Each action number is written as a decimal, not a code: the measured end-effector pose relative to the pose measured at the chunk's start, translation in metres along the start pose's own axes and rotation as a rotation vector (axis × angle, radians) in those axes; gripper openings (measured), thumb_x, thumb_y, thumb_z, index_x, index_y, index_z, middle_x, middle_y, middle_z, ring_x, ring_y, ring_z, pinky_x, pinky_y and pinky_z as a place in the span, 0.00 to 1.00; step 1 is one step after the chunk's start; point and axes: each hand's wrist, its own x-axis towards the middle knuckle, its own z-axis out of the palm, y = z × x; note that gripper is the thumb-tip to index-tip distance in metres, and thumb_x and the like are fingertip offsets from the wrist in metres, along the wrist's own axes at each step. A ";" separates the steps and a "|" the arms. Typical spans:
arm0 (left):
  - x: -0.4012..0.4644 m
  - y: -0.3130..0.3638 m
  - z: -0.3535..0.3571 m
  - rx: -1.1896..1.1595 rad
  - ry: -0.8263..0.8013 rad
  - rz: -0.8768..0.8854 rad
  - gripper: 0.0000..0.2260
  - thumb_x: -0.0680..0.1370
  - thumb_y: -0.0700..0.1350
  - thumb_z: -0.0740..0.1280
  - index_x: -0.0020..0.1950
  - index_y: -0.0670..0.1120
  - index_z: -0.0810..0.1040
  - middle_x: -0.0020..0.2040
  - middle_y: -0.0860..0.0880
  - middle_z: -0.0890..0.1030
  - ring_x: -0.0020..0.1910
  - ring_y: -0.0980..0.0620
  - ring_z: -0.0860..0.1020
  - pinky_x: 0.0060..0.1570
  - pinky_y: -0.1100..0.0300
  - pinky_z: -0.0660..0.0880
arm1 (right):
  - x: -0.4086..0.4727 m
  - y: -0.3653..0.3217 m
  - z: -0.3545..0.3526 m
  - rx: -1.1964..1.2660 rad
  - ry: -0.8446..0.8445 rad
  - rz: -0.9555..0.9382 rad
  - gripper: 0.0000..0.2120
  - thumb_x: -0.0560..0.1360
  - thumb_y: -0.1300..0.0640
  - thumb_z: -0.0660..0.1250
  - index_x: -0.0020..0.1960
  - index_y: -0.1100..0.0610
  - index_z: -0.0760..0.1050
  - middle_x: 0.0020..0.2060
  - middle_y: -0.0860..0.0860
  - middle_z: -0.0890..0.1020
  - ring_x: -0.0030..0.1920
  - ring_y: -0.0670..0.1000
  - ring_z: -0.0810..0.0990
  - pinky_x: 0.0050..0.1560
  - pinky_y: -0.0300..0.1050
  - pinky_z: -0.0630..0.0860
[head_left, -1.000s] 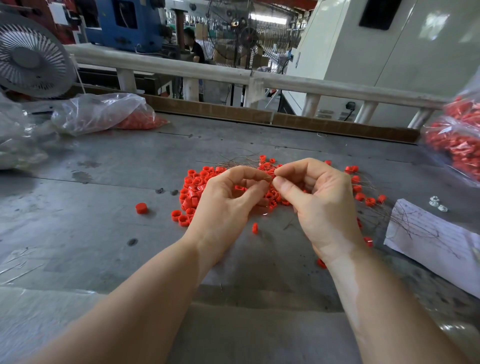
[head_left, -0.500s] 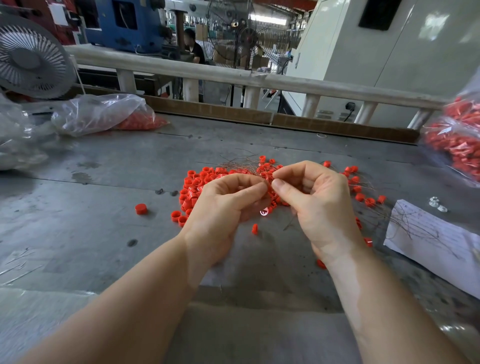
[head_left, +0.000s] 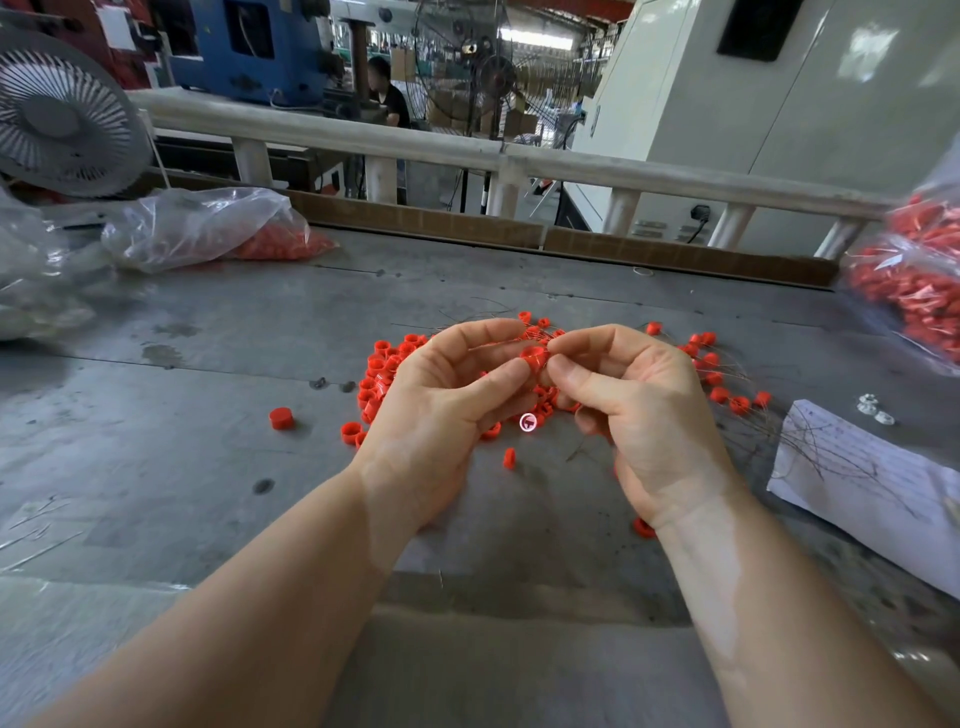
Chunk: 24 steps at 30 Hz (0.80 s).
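holding a red cap (head_left: 534, 357) between left grip (head_left: 441, 410) and right grip (head_left: 644, 415), both pinched on it.

one red cap (head_left: 534, 358) held, dozens of loose caps (head_left: 375, 365), one paper sheet (head_left: 862, 483), one fan (head_left: 62, 117).

Bright, even daylight comes from the open hall behind the railing (head_left: 467, 150). Faint, soft shadows lie on the table (head_left: 182, 441) beneath the left hand (head_left: 441, 405) and right hand (head_left: 654, 415). Glare whitens the plastic bag (head_left: 197, 223). The picture's edges bend and blur.
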 end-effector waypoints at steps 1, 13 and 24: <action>0.000 0.000 0.000 0.000 -0.007 0.006 0.12 0.66 0.38 0.68 0.48 0.44 0.79 0.41 0.48 0.84 0.40 0.54 0.83 0.40 0.65 0.79 | 0.000 0.000 0.000 0.000 -0.001 0.002 0.11 0.70 0.69 0.69 0.37 0.54 0.79 0.27 0.48 0.80 0.27 0.42 0.74 0.24 0.33 0.66; -0.001 0.002 0.000 0.084 0.006 0.022 0.06 0.68 0.40 0.68 0.41 0.48 0.83 0.40 0.47 0.84 0.42 0.53 0.82 0.42 0.64 0.79 | -0.001 0.001 0.001 -0.004 -0.020 -0.076 0.09 0.72 0.68 0.68 0.39 0.55 0.79 0.29 0.48 0.81 0.29 0.43 0.74 0.24 0.33 0.67; -0.004 0.002 0.002 0.386 0.064 0.128 0.09 0.73 0.36 0.70 0.40 0.49 0.84 0.38 0.50 0.84 0.40 0.56 0.82 0.42 0.67 0.76 | 0.001 0.007 0.001 -0.152 -0.024 -0.185 0.10 0.72 0.68 0.69 0.39 0.53 0.79 0.30 0.43 0.81 0.32 0.39 0.77 0.31 0.28 0.69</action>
